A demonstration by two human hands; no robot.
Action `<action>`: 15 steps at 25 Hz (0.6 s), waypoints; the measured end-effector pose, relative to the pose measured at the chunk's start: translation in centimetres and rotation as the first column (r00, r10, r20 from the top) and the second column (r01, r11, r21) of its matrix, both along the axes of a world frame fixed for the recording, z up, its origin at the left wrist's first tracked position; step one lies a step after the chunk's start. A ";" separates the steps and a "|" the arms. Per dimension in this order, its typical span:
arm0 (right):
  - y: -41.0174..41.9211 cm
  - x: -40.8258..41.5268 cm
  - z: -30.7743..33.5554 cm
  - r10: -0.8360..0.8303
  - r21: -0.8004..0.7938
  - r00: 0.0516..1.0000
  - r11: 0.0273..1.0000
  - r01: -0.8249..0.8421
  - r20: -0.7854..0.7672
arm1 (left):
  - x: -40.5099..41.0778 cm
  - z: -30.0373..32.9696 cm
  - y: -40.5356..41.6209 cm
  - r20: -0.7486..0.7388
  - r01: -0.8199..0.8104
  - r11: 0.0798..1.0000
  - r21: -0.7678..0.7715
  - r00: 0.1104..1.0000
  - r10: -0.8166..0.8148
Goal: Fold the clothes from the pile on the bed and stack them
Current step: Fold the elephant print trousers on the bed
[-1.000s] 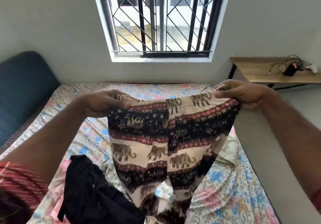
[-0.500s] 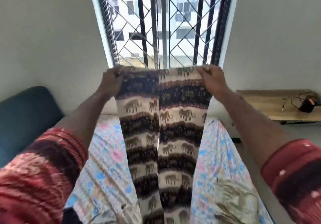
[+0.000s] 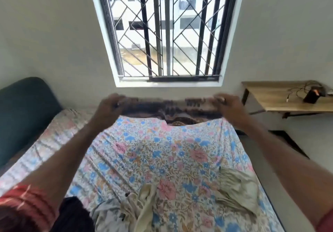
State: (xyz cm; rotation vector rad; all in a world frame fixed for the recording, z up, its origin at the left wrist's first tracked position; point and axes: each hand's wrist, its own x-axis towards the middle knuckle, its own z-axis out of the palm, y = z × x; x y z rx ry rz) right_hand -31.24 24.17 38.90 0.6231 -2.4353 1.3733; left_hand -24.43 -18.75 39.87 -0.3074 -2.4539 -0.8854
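Observation:
The elephant-print trousers [image 3: 173, 108] are stretched flat and blurred at arm's length over the far end of the bed [image 3: 162, 156]. My left hand [image 3: 110, 105] grips one end of the waistband and my right hand [image 3: 228, 105] grips the other. Most of the fabric is seen edge-on. Near me on the floral sheet lie a black garment [image 3: 72, 215], a grey and cream crumpled piece [image 3: 129, 212] and an olive garment [image 3: 236, 190].
A dark blue headboard [image 3: 23, 112] stands at the left. A barred window [image 3: 167, 31] is straight ahead. A wooden side table [image 3: 281, 96] with a black charger and cables sits at the right, with a floor gap beside the bed.
The trousers hung upright from my raised hands half a second ago. Both hands have swung forward and down, and the trousers now fly out level over the far bed.

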 end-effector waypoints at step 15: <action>6.8 29.6 -47.9 0.024 0.325 0.780 0.901 -0.288 0.625 | 32.8 -53.6 6.7 0.514 0.167 0.970 -0.177 0.856 -0.054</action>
